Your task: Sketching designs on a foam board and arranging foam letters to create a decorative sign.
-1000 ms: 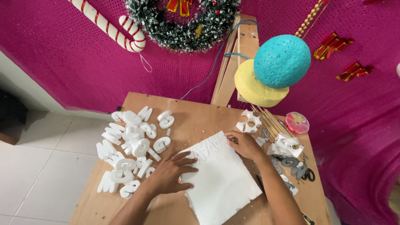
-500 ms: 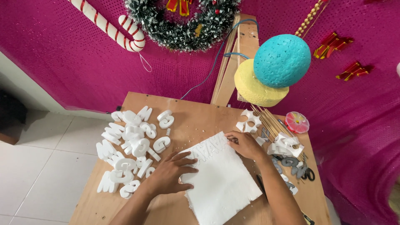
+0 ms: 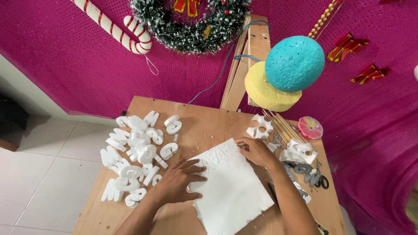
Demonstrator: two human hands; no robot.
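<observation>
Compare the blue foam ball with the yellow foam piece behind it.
The blue foam ball is a full round sphere; the yellow foam piece looks flatter, more like a thick disc or dome. The blue foam ball sits higher and in front, hiding part of the yellow foam piece. Both have a rough, pitted surface and hang over the far edge of the wooden table.

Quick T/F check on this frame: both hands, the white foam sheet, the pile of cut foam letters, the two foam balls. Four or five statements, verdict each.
1. The left hand lies flat on the white foam sheet. True.
2. The right hand holds scissors. False: it rests empty at the sheet's top edge.
3. The pile of white foam letters lies left of the sheet. True.
4. The teal foam ball rests on the wooden table. False: it is raised above it, against the yellow foam ball.
</observation>
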